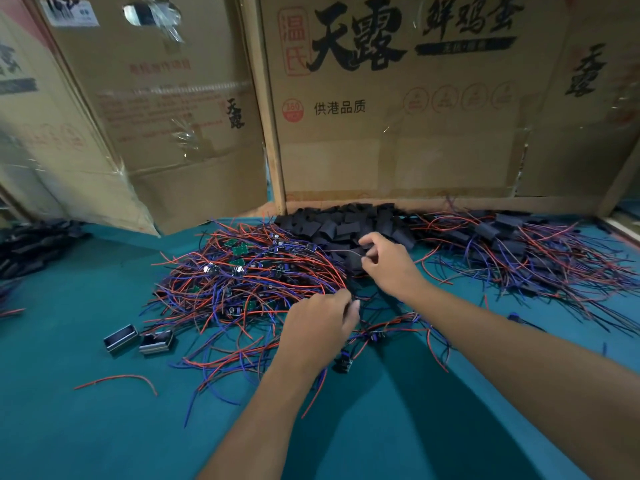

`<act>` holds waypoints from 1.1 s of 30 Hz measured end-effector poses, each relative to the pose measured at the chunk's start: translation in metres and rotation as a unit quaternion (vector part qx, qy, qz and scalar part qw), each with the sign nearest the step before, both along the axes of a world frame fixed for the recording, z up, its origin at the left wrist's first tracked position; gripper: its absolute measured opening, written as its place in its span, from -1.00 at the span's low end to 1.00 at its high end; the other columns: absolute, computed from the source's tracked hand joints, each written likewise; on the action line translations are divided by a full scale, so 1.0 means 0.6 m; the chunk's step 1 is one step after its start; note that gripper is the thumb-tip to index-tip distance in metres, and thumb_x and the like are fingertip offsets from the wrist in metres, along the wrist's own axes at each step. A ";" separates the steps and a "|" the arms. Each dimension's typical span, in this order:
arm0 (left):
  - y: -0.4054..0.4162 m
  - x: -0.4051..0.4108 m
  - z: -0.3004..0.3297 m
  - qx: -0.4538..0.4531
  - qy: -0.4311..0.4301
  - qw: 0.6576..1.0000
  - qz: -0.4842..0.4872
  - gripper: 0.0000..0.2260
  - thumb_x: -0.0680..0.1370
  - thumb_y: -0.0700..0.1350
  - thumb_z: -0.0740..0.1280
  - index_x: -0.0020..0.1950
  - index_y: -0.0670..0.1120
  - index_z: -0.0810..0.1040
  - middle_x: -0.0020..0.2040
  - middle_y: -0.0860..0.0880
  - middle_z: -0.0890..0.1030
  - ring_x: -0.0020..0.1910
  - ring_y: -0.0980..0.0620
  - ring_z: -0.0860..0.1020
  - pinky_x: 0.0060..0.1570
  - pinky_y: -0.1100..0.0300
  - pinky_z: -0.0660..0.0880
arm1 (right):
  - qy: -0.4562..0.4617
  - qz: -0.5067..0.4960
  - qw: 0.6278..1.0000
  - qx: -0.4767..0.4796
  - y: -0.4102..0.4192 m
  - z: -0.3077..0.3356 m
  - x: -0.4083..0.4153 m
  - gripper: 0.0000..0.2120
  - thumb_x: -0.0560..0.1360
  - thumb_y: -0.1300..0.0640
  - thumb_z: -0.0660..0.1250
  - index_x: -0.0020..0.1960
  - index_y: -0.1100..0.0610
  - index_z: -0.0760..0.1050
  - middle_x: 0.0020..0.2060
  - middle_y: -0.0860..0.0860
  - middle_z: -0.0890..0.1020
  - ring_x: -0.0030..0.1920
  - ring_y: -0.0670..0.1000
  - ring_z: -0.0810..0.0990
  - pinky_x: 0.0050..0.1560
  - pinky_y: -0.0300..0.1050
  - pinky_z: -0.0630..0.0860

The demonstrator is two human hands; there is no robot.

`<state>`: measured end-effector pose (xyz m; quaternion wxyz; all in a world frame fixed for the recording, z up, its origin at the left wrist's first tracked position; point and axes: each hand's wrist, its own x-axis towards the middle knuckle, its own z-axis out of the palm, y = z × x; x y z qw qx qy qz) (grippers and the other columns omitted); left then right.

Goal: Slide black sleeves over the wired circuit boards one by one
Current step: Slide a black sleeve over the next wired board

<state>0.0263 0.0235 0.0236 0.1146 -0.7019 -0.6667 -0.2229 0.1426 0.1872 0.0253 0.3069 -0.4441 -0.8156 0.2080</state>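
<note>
Pinching a black sleeve (353, 259) in my right hand (388, 261) at the sleeve heap (346, 221), my left hand (318, 323) curled into the tangled wired boards (239, 268), I risk dragging several up together.

**Teal bench, pretty buried**

Flat teal-green table top (69, 427) carries a big tangle of red and purple wired green circuit boards (242, 278) mid-left; a heap of short black sleeves (346, 225) sits behind it; sleeved boards with wires (512, 251) are piled right; two small open metal boxes (138, 339) and one loose red wire (117, 379) lie front-left.
</note>
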 end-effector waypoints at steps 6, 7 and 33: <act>0.001 -0.003 0.001 -0.013 -0.047 0.999 0.011 -0.77 0.62 0.14 0.20 0.10 0.01 0.41 -0.45 0.06 0.41 -0.48 0.02 0.43 -0.48 0.12 0.21 | 0.084 -0.021 0.996 -0.023 -0.074 0.007 0.051 -0.77 0.47 0.21 0.35 0.12 0.04 0.53 -0.23 -0.04 0.60 -0.33 -0.15 0.50 -0.33 -0.33 0.36; 0.000 -0.002 0.002 -0.014 -0.060 0.998 0.008 -0.71 0.60 0.17 0.24 0.19 0.03 0.36 -0.45 0.05 0.40 -0.45 -0.01 0.47 -0.47 0.10 0.23 | 0.103 -0.010 0.994 -0.028 -0.094 0.007 0.061 -0.77 0.46 0.21 0.37 0.09 0.03 0.53 -0.24 -0.06 0.61 -0.35 -0.18 0.49 -0.34 -0.39 0.33; -0.032 -0.005 0.027 0.013 -0.067 0.987 -0.147 -0.56 0.57 0.33 0.12 0.36 0.17 0.41 0.06 0.15 0.65 -0.02 0.12 0.60 -0.11 0.09 0.54 | 0.438 0.321 0.628 -0.557 -0.185 -0.024 0.092 -0.64 0.55 0.04 0.37 0.19 0.29 0.46 -0.08 0.19 0.59 -0.04 0.12 0.60 0.13 0.10 0.52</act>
